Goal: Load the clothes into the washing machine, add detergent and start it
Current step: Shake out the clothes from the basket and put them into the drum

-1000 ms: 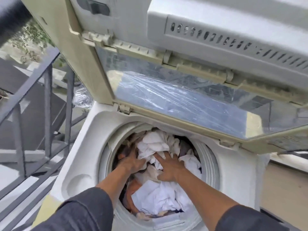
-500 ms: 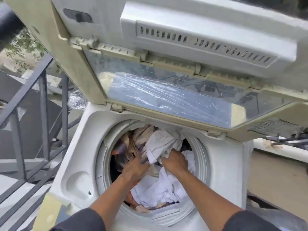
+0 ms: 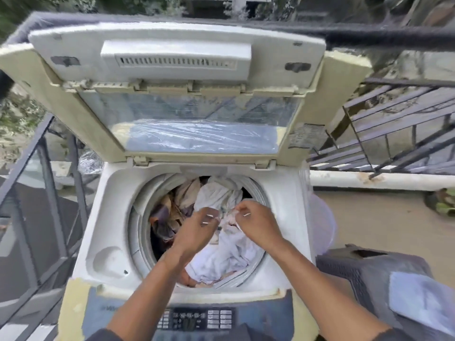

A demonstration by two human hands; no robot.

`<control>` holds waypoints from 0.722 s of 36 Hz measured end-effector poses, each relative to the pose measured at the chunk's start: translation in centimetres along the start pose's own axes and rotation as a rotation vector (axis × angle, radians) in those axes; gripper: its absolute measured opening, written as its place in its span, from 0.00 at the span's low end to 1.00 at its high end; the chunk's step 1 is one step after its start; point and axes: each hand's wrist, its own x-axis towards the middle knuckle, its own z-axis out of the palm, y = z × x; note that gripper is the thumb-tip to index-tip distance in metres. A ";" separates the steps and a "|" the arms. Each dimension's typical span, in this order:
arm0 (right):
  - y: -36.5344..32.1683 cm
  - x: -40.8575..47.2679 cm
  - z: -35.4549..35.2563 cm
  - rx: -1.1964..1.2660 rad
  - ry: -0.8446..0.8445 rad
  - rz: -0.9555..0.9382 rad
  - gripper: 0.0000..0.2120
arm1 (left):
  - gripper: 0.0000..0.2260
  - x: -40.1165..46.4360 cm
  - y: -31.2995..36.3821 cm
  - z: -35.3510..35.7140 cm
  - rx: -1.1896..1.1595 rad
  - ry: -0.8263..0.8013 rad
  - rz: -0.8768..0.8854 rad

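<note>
The top-loading washing machine [image 3: 115, 217] stands with its lid [image 3: 197, 134] raised. Its drum [image 3: 140, 227] is packed with clothes: white pieces [image 3: 221, 195] at the middle and right, brown and beige ones [image 3: 172, 207] at the left. Both my hands hover over the pile. My left hand [image 3: 197, 230] hangs with loosely curled fingers and holds nothing. My right hand [image 3: 258, 222] has its fingertips at a pale bit of cloth [image 3: 230, 217]; blur hides whether it pinches it. The control panel [image 3: 197, 318] lies at the near edge.
A dark grey laundry basket [image 3: 364, 269] with a light blue cloth [image 3: 418, 299] on it stands at the right. A pale plastic tub [image 3: 323, 217] sits beside the machine. Metal railings [image 3: 49, 183] run along the left and far right.
Both hands have come up from pressing and gripping the clothes and now hover above the pile. The view has pulled back, showing the control panel and basket.
</note>
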 end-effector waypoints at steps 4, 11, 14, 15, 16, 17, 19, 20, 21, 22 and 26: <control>0.2 -1.8 -2.7 0.108 0.107 -0.037 0.09 | 0.08 -1.9 3.6 0.1 -0.034 0.040 0.135; 3.7 -5.2 -8.6 0.341 0.352 -0.112 0.07 | 0.08 -4.2 10.1 2.6 -0.047 0.027 0.271; 6.3 -5.6 -11.1 0.410 0.414 -0.068 0.08 | 0.07 -4.1 12.5 4.4 -0.069 0.014 0.303; 7.3 -5.5 -11.9 0.421 0.424 -0.048 0.08 | 0.07 -3.9 13.4 5.2 -0.079 0.000 0.309; 8.3 -5.5 -12.7 0.430 0.429 -0.028 0.07 | 0.07 -3.6 14.1 6.0 -0.086 -0.016 0.312; 9.4 -5.3 -13.5 0.438 0.435 -0.007 0.07 | 0.08 -3.5 15.0 6.8 -0.089 -0.029 0.318; 11.3 -4.8 -15.0 0.432 0.450 0.028 0.08 | 0.10 -3.0 16.8 8.6 -0.093 -0.054 0.335; 12.3 -4.5 -15.8 0.422 0.451 0.044 0.08 | 0.12 -2.7 17.7 9.5 -0.091 -0.062 0.343; 13.2 -4.2 -16.5 0.419 0.448 0.059 0.08 | 0.13 -2.2 18.4 10.5 -0.084 -0.071 0.347; 14.1 -3.8 -17.2 0.414 0.440 0.075 0.08 | 0.12 -1.7 19.2 11.5 -0.077 -0.083 0.349; 17.5 -1.8 -19.7 0.375 0.406 0.135 0.07 | 0.07 0.9 21.5 16.0 -0.056 -0.123 0.322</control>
